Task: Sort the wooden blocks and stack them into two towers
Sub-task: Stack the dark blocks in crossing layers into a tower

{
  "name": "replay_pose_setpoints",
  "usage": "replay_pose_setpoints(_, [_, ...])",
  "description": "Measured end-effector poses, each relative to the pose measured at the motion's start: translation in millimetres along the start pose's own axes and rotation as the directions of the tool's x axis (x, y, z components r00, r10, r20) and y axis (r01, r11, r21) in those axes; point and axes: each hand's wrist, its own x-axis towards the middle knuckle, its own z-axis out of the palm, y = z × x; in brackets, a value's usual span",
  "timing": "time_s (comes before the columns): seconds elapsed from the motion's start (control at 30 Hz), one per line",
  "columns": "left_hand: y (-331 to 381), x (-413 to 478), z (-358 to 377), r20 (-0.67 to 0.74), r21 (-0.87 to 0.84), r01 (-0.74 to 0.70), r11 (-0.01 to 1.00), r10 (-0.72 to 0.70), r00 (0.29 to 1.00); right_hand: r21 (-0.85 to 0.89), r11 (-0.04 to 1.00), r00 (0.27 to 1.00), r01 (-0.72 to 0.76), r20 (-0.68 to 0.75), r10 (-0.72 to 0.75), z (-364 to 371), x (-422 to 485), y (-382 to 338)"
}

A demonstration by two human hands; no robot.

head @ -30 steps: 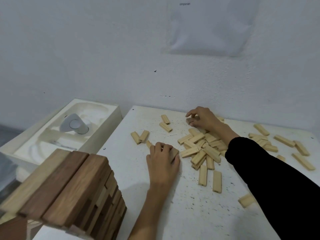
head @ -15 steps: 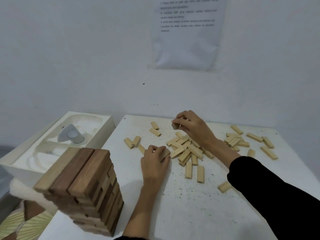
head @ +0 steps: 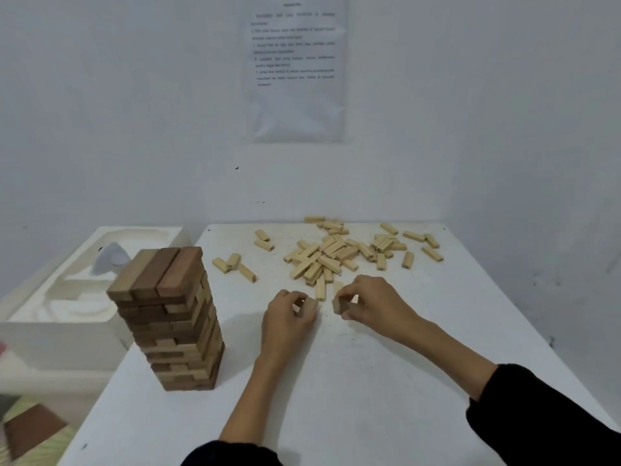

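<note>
A tall tower of larger, darker wooden blocks (head: 174, 317) stands at the front left of the white table (head: 336, 398). A heap of small pale blocks (head: 331, 257) lies at the far middle, with more scattered around it. My left hand (head: 289, 317) grips a small pale block (head: 311, 303) at the table's middle. Just to its right, my right hand (head: 373, 304) pinches another small pale block (head: 339, 306). The two held blocks are close together, a small gap between them.
A white moulded foam tray (head: 67, 297) holding a grey object (head: 109, 258) sits left of the table. A printed sheet (head: 295, 68) hangs on the wall behind. Loose pale blocks (head: 232, 264) lie between tower and heap; others (head: 416, 243) lie at the far right.
Both hands drew back from the heap toward the table's middle, each carrying a small pale block. The camera tilted up and back, showing the whole tower.
</note>
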Motion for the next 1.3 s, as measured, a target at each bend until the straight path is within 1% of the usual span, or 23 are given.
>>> replay_pose_setpoints(0.1, [-2,-13,-6,0.008,0.043,0.034,0.998,-0.035,0.999,0.03,0.994,0.992,-0.102,0.08,0.099,7,-11,0])
replay_pose_setpoints(0.23, [0,-26,-14,0.039,0.065,0.077,0.995,-0.08,0.996,0.091,0.966,0.966,-0.243,0.119,0.231,13,-9,-3])
replay_pose_setpoints(0.37, [6,-33,-20,0.074,0.078,0.076,0.994,-0.082,0.994,0.118,0.95,0.952,-0.29,0.14,0.273,22,-1,-5])
replay_pose_setpoints(0.47, [7,-34,-24,0.126,0.081,0.078,0.994,-0.088,0.988,0.238,0.918,0.946,-0.319,0.148,0.29,26,0,1])
replay_pose_setpoints(0.57, [9,-36,-27,0.198,0.062,0.095,0.994,-0.105,0.975,0.404,0.85,0.939,-0.339,0.095,0.329,22,-3,13])
replay_pose_setpoints(0.63, [10,-36,-29,0.277,0.041,0.1,0.994,-0.108,0.955,0.438,0.844,0.937,-0.31,-0.008,0.348,21,-6,24])
replay_pose_setpoints(0.7, [12,-38,-31,0.399,0.039,0.104,0.994,-0.111,0.91,0.444,0.849,0.938,-0.286,-0.05,0.342,21,-10,32])
replay_pose_setpoints(0.73, [16,-40,-30,0.447,0.049,0.104,0.993,-0.115,0.887,0.437,0.855,0.943,-0.28,-0.043,0.33,22,-11,35])
replay_pose_setpoints(0.8, [23,-46,-25,0.463,0.111,0.043,0.993,-0.09,0.882,0.375,0.894,0.96,-0.247,-0.034,0.28,22,-11,41])
replay_pose_setpoints(0.83, [27,-49,-20,0.447,0.155,-0.004,0.988,-0.066,0.892,0.312,0.924,0.97,-0.223,-0.024,0.242,20,-11,44])
replay_pose_setpoints(0.9, [32,-52,-11,0.413,0.215,-0.068,0.974,-0.027,0.91,0.115,0.975,0.981,-0.192,0.045,0.188,14,-9,49])
replay_pose_setpoints(0.97, [32,-51,-4,0.391,0.215,-0.071,0.974,-0.019,0.92,-0.1,0.983,0.966,-0.152,0.198,0.169,6,-6,52])
replay_pose_setpoints(1.0, [31,-48,-3,0.39,0.2,-0.066,0.977,-0.017,0.921,-0.168,0.979,0.943,-0.118,0.291,0.163,1,-6,52])
replay_pose_setpoints(1.03, [30,-45,-2,0.395,0.186,-0.063,0.981,-0.016,0.919,-0.197,0.977,0.913,-0.084,0.377,0.154,-4,-5,51])
replay_pose_setpoints(1.1, [28,-39,-3,0.411,0.154,-0.064,0.986,-0.005,0.912,-0.188,0.98,0.846,-0.068,0.509,0.157,-13,-5,50])
replay_pose_setpoints(1.17, [25,-36,-4,0.436,0.121,-0.072,0.99,0.012,0.9,-0.157,0.984,0.805,-0.083,0.572,0.159,-17,-7,50])
replay_pose_setpoints(1.2, [23,-34,-4,0.449,0.107,-0.079,0.991,0.022,0.893,-0.131,0.988,0.805,-0.085,0.575,0.145,-16,-8,50])
replay_pose_setpoints(1.3, [18,-32,-4,0.457,0.063,-0.09,0.994,0.052,0.888,0.011,0.995,0.864,-0.094,0.497,0.077,-5,-11,54])
